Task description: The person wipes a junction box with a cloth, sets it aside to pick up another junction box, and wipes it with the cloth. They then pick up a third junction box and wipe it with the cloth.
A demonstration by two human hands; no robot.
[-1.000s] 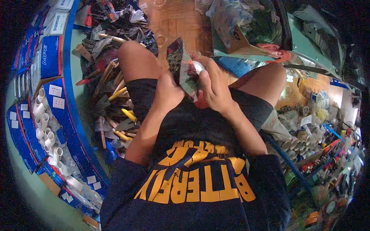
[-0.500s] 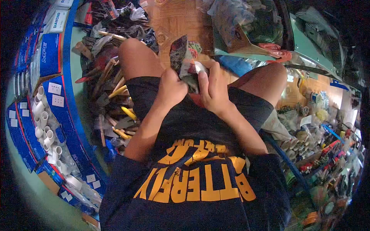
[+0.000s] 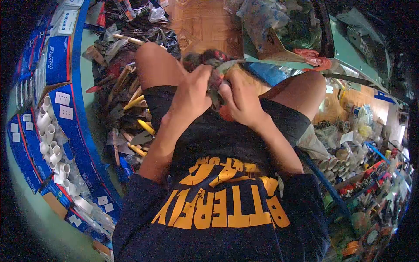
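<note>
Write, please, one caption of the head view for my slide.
Left hand and right hand grip a dark, rumpled item, with white pipe pieces at the picture's left.

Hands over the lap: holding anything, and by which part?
A crumpled, dark patterned bundle, held around its middle between the left hand and right hand, one each side. Blur hides what it is.

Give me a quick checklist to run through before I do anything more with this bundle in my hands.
1. Left hand on the dark bundle: ok, gripping its left side.
2. Right hand on it: ok, gripping the opposite side.
3. Bundle position: ok, in view between the legs.
4. Bundle contents: cannot tell; folds and blur hide them.
5. Space beside the left leg: not ok for setting anything down; yellow-handled tools lie jumbled there.
</note>
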